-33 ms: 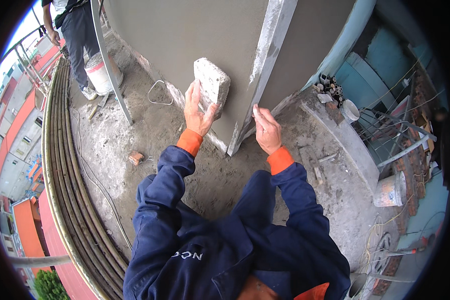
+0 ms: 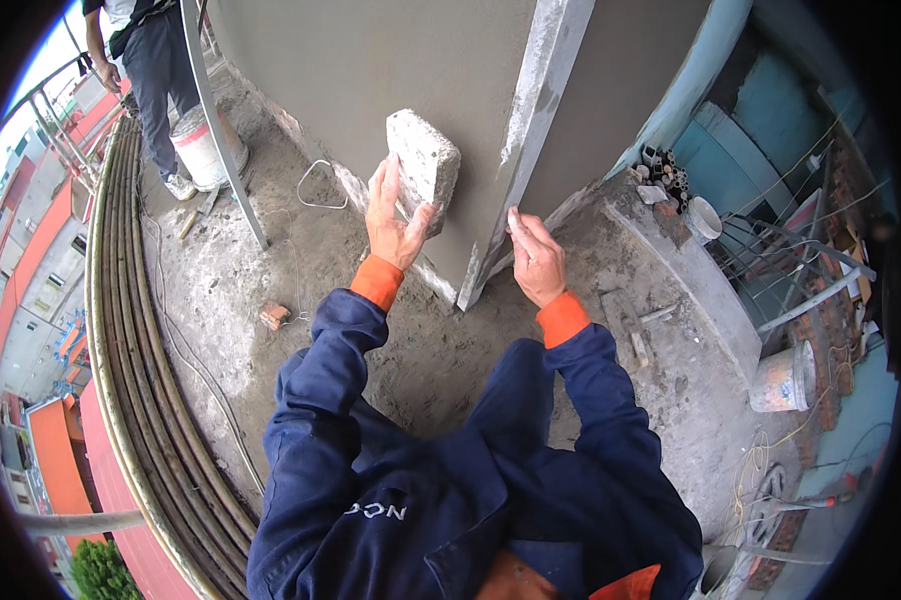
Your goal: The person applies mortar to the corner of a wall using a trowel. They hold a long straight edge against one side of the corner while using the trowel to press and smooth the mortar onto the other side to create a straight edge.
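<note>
My left hand [image 2: 394, 222] holds a rough whitish block [image 2: 425, 165] against the freshly plastered grey wall [image 2: 370, 65]. Its fingers run along the block's left side, and the thumb lies at the lower right edge. A long, mortar-smeared metal straightedge [image 2: 533, 120] stands at the wall's corner, its lower end near the floor. On its right side, my right hand [image 2: 538, 262] has its fingers drawn together, the tips at the straightedge's edge. How far they wrap behind it is hidden.
Long pipes [image 2: 120, 330] curve along the left side. A person [image 2: 160, 80] stands at upper left beside a white bucket [image 2: 198, 150]. A brick piece [image 2: 274, 316] and a wire loop [image 2: 322, 187] lie on the floor. Another bucket [image 2: 782, 380] stands right.
</note>
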`<state>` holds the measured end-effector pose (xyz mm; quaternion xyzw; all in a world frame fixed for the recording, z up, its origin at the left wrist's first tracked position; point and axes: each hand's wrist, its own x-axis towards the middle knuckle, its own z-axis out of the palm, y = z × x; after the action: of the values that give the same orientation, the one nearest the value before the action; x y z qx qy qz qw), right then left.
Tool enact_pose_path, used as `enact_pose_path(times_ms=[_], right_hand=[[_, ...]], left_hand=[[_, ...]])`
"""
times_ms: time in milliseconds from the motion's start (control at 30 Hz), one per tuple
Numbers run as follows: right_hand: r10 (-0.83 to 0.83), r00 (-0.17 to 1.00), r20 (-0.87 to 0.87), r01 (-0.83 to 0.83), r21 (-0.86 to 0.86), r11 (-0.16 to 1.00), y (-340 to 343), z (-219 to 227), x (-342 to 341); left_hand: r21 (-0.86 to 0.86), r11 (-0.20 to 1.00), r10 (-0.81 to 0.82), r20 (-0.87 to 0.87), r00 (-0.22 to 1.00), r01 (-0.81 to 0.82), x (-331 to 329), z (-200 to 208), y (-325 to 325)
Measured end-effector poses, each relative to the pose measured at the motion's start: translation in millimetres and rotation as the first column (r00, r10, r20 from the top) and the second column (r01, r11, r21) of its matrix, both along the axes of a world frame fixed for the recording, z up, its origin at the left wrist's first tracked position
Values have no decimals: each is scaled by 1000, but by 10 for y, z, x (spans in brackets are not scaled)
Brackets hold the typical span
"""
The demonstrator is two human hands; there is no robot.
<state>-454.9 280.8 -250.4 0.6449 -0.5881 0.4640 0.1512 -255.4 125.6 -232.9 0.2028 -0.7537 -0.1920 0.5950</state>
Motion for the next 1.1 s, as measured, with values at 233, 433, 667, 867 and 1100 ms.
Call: enact_pose_path(times_ms=[233, 433, 667, 867, 1100], right_hand=[[-6, 999, 38, 7, -13, 1000, -11, 25, 64], [-13, 999, 36, 13, 2, 1000, 6, -10, 28], [-3, 998, 57, 3, 13, 1000, 23, 69, 65], [-20, 998, 62, 18, 21, 1000, 25, 69, 71], [-24, 999, 48, 24, 14, 1000, 17, 76, 67]], left_hand=[[363, 815, -357, -300, 885, 452, 177, 432, 161], [311, 950, 100, -272, 957, -11, -100, 696, 311], [141, 937, 346, -236, 908, -320, -431, 907, 483], [157, 932, 356, -246, 902, -325, -504, 895, 515], [100, 933, 359, -289, 887, -345, -555, 853, 486]])
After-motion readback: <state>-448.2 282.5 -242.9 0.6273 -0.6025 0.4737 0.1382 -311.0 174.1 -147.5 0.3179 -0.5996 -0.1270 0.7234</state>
